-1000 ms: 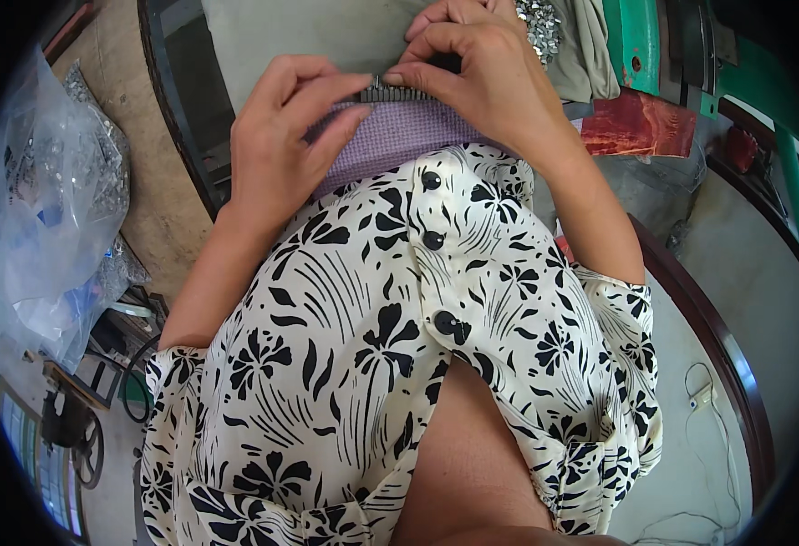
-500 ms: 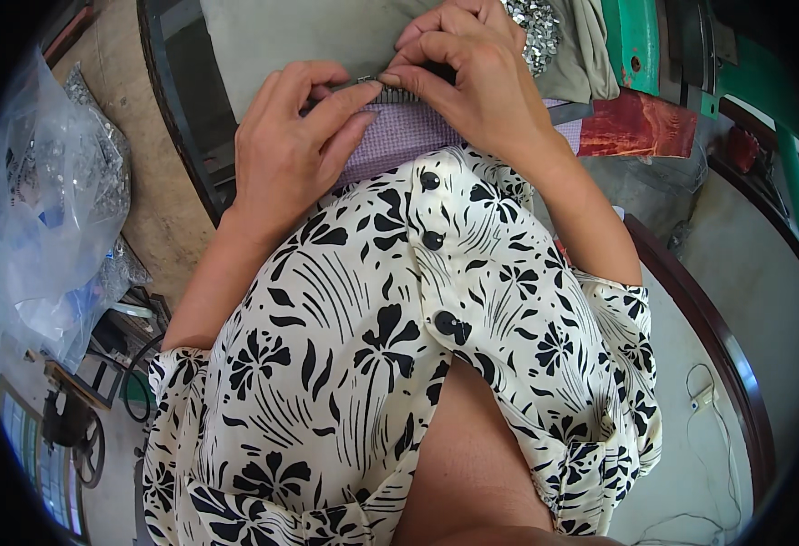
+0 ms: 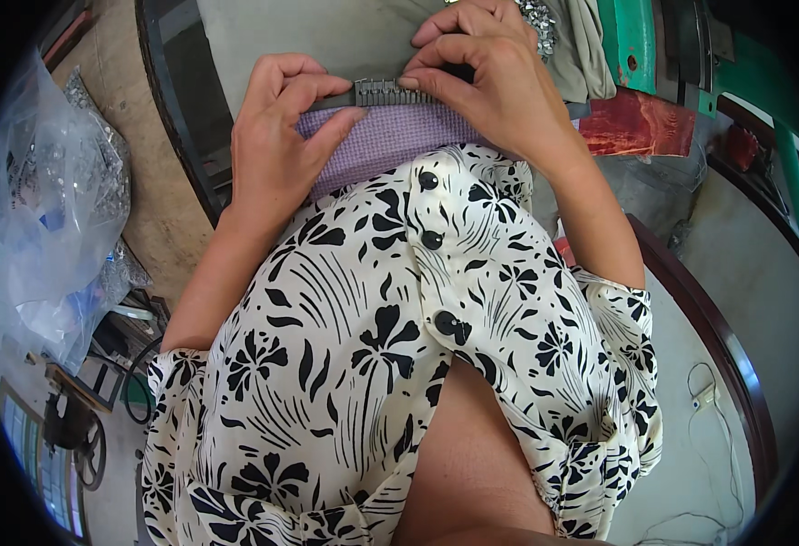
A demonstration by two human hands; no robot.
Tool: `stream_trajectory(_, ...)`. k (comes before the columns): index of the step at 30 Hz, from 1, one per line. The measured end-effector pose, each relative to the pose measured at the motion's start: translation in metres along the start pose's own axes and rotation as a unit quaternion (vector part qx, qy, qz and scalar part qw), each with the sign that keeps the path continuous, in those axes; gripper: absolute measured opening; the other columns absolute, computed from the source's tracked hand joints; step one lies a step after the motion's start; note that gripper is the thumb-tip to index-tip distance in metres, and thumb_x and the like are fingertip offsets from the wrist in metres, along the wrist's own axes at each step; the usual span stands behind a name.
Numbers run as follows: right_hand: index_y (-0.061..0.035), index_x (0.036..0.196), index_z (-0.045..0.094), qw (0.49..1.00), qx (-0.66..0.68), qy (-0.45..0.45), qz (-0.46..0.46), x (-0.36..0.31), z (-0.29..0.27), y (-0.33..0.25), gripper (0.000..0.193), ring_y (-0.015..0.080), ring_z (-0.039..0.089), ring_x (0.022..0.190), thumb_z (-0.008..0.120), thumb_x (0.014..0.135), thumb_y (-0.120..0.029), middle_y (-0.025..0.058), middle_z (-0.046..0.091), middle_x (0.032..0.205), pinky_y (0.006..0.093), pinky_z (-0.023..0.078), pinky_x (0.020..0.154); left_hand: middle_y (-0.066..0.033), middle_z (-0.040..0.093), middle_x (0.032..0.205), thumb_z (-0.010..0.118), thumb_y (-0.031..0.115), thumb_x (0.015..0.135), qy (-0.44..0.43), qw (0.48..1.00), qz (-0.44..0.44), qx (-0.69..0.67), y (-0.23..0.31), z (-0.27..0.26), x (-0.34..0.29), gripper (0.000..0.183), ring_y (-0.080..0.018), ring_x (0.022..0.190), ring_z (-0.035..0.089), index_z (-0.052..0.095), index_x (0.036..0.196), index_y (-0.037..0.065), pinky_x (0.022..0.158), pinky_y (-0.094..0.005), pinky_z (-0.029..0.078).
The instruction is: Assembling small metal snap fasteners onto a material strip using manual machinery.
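A row of small grey metal pieces sits along a dark narrow bar at the near edge of the work surface. My left hand is at the row's left end, forefinger tip beside it and thumb lower, over the purple checked cloth; a gap shows between them. My right hand bends over the row's right part. Its thumb and forefinger tips come close together at the row's upper edge; anything between them is too small to make out. Behind that hand lies a heap of shiny silver pieces, partly hidden.
Grey-green cloth lies beside the heap. Further right are a green machine frame and a red patterned sheet. Clear plastic bags with silver pieces stand at the left. A dark frame edge runs beside my left hand.
My hands have drawn apart, the left slightly left and the right slightly right, uncovering more of the metal row. The right hand now covers more of the silver heap.
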State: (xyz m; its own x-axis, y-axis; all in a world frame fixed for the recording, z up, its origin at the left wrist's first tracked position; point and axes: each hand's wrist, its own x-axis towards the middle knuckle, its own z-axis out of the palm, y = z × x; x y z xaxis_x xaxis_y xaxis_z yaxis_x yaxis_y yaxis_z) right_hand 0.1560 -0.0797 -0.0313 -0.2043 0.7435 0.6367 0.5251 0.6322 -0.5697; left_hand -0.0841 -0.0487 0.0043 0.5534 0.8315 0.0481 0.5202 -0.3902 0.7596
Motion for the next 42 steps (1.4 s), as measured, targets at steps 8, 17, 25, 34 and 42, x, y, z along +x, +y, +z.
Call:
stream_trajectory(8, -0.0039, 0.087, 0.076, 0.934, -0.008, -0.211, 0.287, 0.039, -0.030, -0.039, 0.012, 0.0277, 0.052, 0.105, 0.078, 0.079, -0.013, 0.0075, 0.065, 0.100, 0.0391, 0.039, 0.094, -0.0061, 0.059, 0.104, 0.083, 0.001, 0.073, 0.004, 1.000, -0.010, 0.001, 0.000, 0.000, 0.001, 0.030, -0.0170, 0.091, 0.060, 0.071, 0.100, 0.003, 0.078, -0.0274, 0.051)
stream_trajectory(17, -0.0039, 0.089, 0.073, 0.939, 0.015, -0.221, 0.261, 0.059, -0.035, -0.034, 0.011, 0.0286, 0.057, 0.096, 0.075, 0.081, -0.011, 0.0090, 0.065, 0.098, 0.0380, 0.045, 0.087, -0.0078, 0.058, 0.106, 0.083, 0.003, 0.071, 0.016, 0.999, 0.027, 0.014, 0.002, 0.000, -0.008, 0.029, -0.0209, 0.088, 0.063, 0.072, 0.097, 0.003, 0.076, -0.0308, 0.052)
stream_trajectory(25, -0.0069, 0.088, 0.074, 0.949, 0.027, -0.303, 0.082, 0.063, 0.005, -0.012, 0.011, 0.0300, 0.066, 0.088, 0.072, 0.077, -0.009, 0.0099, 0.065, 0.090, 0.0412, 0.052, 0.076, -0.0073, 0.057, 0.104, 0.083, 0.006, 0.069, 0.042, 0.996, 0.065, 0.036, -0.001, 0.004, -0.012, 0.028, -0.0231, 0.082, 0.062, 0.071, 0.094, 0.005, 0.071, -0.0338, 0.053)
stream_trajectory(34, -0.0017, 0.087, 0.071, 0.939, -0.026, -0.341, 0.017, 0.066, 0.010, -0.010, 0.011, 0.0334, 0.065, 0.092, 0.067, 0.083, -0.011, 0.0130, 0.066, 0.090, 0.0432, 0.051, 0.080, -0.0063, 0.058, 0.104, 0.084, 0.007, 0.066, 0.044, 0.995, 0.075, 0.049, -0.002, 0.003, -0.014, 0.028, -0.0219, 0.080, 0.061, 0.072, 0.092, 0.007, 0.068, -0.0338, 0.052)
stream_trajectory(42, -0.0026, 0.091, 0.070, 0.942, 0.017, -0.331, 0.059, 0.064, 0.009, -0.010, 0.013, 0.0331, 0.065, 0.093, 0.067, 0.087, -0.015, 0.0122, 0.067, 0.092, 0.0438, 0.051, 0.083, -0.0052, 0.059, 0.104, 0.084, 0.010, 0.065, 0.045, 0.991, 0.095, 0.080, 0.001, 0.003, -0.017, 0.027, -0.0211, 0.083, 0.063, 0.071, 0.090, 0.008, 0.071, -0.0347, 0.051)
